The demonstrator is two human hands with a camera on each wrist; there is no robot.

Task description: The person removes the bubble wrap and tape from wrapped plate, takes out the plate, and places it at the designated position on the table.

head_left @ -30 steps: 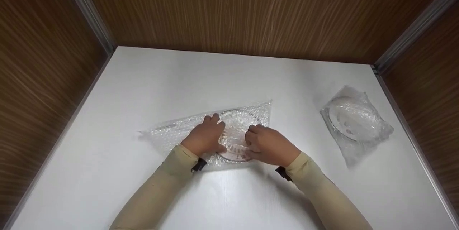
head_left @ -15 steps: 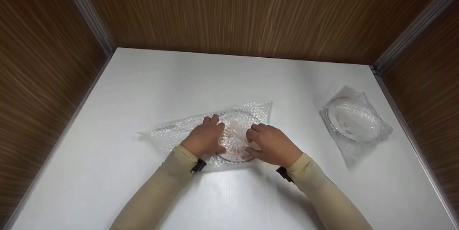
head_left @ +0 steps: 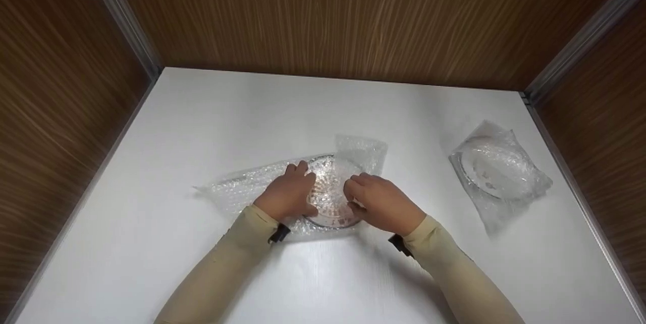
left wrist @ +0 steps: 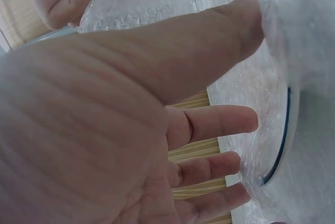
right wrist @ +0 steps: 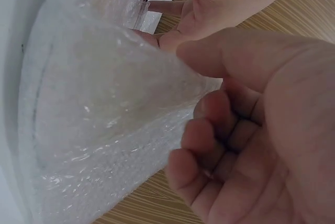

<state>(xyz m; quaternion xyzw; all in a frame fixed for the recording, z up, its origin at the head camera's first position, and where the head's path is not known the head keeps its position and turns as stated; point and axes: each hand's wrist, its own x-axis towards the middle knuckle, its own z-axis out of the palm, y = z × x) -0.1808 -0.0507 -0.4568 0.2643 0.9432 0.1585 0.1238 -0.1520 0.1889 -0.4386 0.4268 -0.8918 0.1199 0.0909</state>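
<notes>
A round plate [head_left: 330,206] with a dark rim line and a reddish pattern lies in bubble wrap [head_left: 242,185] at mid-table. My left hand [head_left: 287,190] rests on its left side; the left wrist view shows the thumb and fairly straight fingers [left wrist: 214,122] touching the plastic. My right hand [head_left: 384,203] pinches a loose flap of the wrap on the right side. In the right wrist view, the flap [right wrist: 104,77] runs up between thumb and curled forefinger, with the other fingers curled in. Part of the plate is hidden under plastic and hands.
Another round plate [head_left: 497,170], enclosed in bubble wrap, lies on the right of the white table [head_left: 242,107]. Wood-grain panels [head_left: 323,21] stand along the back and both sides.
The flap of bubble wrap in my right hand has lifted and spread out at the far right corner, showing more of the plate's pattern. My left hand stays in place.
</notes>
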